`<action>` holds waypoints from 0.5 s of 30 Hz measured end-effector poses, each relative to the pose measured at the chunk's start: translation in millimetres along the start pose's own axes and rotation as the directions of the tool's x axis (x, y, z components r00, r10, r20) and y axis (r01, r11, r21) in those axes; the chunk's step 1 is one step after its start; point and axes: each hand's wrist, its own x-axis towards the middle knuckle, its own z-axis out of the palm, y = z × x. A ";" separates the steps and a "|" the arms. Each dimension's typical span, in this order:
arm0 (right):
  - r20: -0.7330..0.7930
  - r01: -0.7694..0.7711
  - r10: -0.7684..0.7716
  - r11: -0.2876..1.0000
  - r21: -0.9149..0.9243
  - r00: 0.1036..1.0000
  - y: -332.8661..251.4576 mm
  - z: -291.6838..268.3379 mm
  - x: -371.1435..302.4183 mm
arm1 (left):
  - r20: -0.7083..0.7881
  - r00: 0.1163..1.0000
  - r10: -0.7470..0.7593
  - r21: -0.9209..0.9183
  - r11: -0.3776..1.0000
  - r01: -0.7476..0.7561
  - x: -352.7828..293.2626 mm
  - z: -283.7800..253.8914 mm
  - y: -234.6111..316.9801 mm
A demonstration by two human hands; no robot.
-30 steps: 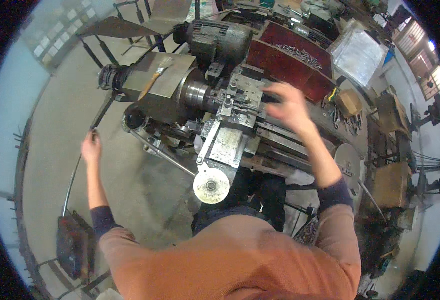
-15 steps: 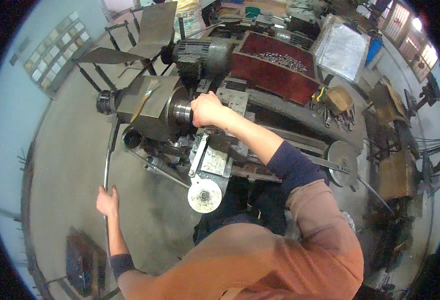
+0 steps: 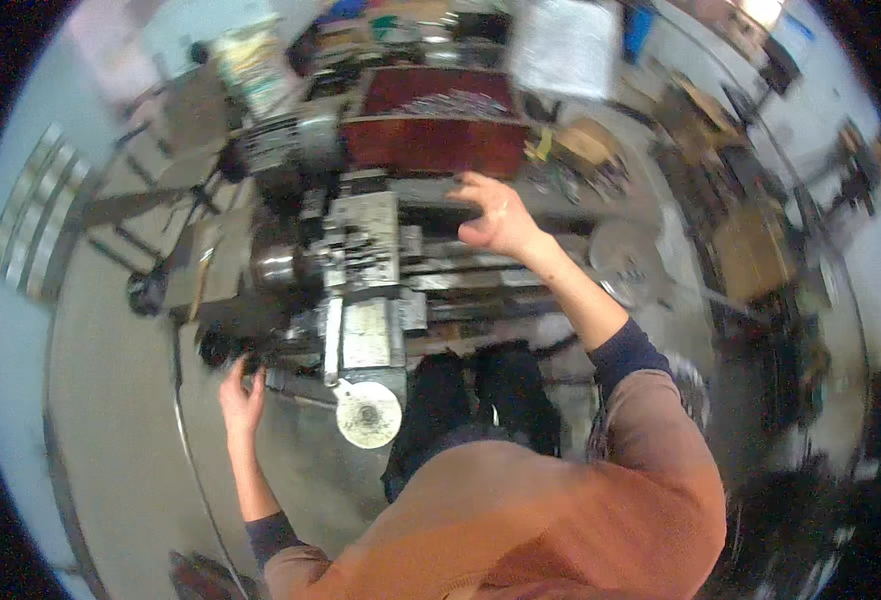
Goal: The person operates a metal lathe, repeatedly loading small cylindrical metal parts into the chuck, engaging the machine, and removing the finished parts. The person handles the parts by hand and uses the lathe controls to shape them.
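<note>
My R hand (image 3: 498, 217) is up over the rails of the big metal machine (image 3: 365, 245), fingers a bit bent and spread w/ the thumb apart, nothing in it. My L hand (image 3: 242, 398) is low by the machine's L front, thumb & fingers apart, nothing in it. Its tips are nr a dark round part (image 3: 216, 347); can't tell if they touch it, pic's blurry. The long thin bar (image 3: 187, 440) is L of that hand, not in my grip.

The machine's in front of me, btwn my hands & the red box (image 3: 430, 147) w/ small shiny bits in it. A brush (image 3: 201, 275) lies on the machine's L end. The white round plate (image 3: 368, 414) is at its front, nr my legs.
</note>
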 end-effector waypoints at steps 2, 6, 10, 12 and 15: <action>-0.028 -0.090 0.091 0.994 0.055 0.995 23.9 -7.4 -58.4 | 0.089 0.989 0.116 0.053 0.991 -0.121 9.2 35.1 8.7; -0.095 -0.505 0.497 0.857 -0.098 0.862 89.5 -60.5 -219.7 | 0.315 0.932 0.182 0.054 0.976 -0.209 23.7 82.1 -20.5; -0.353 -0.951 0.883 0.284 -0.122 0.309 98.5 -158.6 -396.4 | 0.365 0.930 0.048 -0.048 0.998 -0.032 41.1 102.0 -59.0; -0.392 -0.966 0.909 0.038 -0.255 0.139 94.1 -175.7 -451.4 | 0.362 0.930 0.065 0.013 0.997 -0.075 30.1 92.2 -48.2; -0.304 -0.936 0.952 -0.069 -0.344 0.042 100.3 -158.3 -503.5 | 0.428 0.904 0.003 0.123 0.990 -0.062 36.9 95.8 -35.2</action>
